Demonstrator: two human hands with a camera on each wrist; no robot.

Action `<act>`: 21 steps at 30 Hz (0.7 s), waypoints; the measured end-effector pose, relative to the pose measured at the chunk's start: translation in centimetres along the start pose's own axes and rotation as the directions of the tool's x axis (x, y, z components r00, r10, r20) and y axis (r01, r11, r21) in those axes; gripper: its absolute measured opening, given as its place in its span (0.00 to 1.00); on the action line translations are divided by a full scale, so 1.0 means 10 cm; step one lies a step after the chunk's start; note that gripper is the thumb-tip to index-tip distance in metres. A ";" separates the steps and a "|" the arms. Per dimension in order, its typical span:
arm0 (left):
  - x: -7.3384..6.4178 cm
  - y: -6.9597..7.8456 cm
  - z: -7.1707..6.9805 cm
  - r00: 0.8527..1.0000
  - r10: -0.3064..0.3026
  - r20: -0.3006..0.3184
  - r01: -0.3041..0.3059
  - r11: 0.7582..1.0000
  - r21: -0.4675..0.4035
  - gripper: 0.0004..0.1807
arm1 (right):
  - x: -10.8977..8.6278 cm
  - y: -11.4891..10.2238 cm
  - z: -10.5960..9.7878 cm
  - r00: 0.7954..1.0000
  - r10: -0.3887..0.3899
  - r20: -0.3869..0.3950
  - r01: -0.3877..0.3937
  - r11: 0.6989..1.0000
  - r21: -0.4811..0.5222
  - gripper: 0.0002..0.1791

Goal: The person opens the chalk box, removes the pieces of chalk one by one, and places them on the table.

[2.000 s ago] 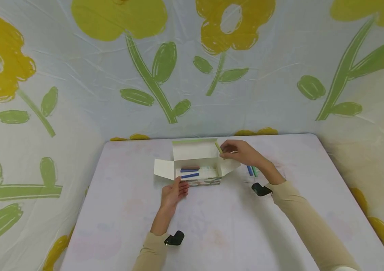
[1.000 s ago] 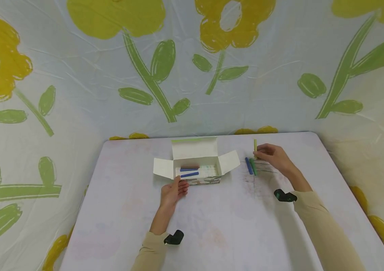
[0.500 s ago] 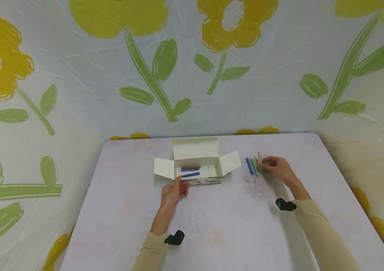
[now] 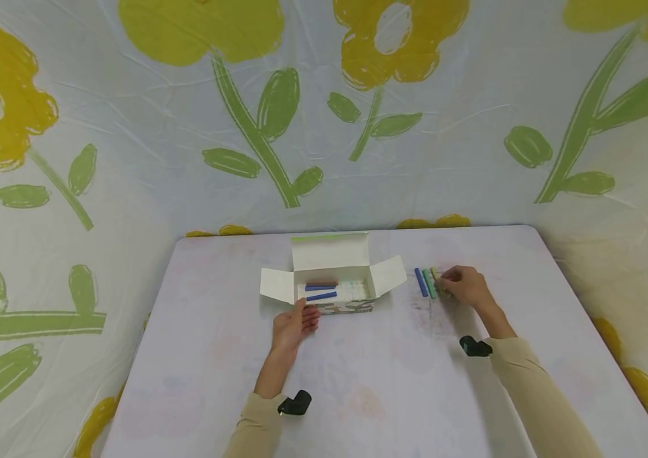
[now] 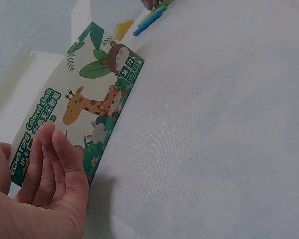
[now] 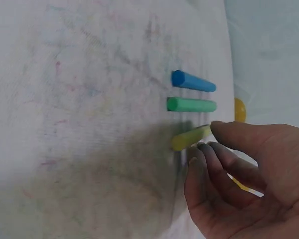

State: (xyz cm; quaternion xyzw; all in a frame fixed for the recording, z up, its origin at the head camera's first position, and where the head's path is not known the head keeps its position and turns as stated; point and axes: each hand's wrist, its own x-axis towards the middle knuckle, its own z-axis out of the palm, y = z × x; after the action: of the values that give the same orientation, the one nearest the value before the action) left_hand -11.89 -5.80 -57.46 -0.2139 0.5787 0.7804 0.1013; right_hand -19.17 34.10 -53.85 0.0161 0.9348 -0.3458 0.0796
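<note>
Yellow chalk has dropped closer to the green chalk, making a row of three with the blue chalk on the bench; my right fingers pinch its side, my left fingers grip the box.

Head: forward and down, from well back, over your table. Left wrist: close by your left hand, along the box. Right wrist: close by your right hand, sharing chalks with both others.
</note>
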 end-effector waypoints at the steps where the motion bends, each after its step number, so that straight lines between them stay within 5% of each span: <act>1: 0.00 0.00 0.00 1.000 0.001 0.003 -0.001 1.000 -0.002 0.26 | 0.00 -0.02 -0.02 1.000 -0.002 -0.006 0.002 1.000 -0.003 0.18; 21: -0.06 -0.02 0.03 1.000 0.010 -0.007 -0.010 1.000 -0.026 0.26 | -0.01 -0.75 -0.31 0.977 -0.213 -0.026 0.214 0.975 0.053 0.18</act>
State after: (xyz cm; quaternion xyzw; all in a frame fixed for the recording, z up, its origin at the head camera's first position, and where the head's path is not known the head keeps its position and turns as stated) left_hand -11.31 -5.43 -57.31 -0.2151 0.5699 0.7876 0.0924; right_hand -20.15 30.36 -46.68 -0.0785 0.9219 -0.3779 0.0321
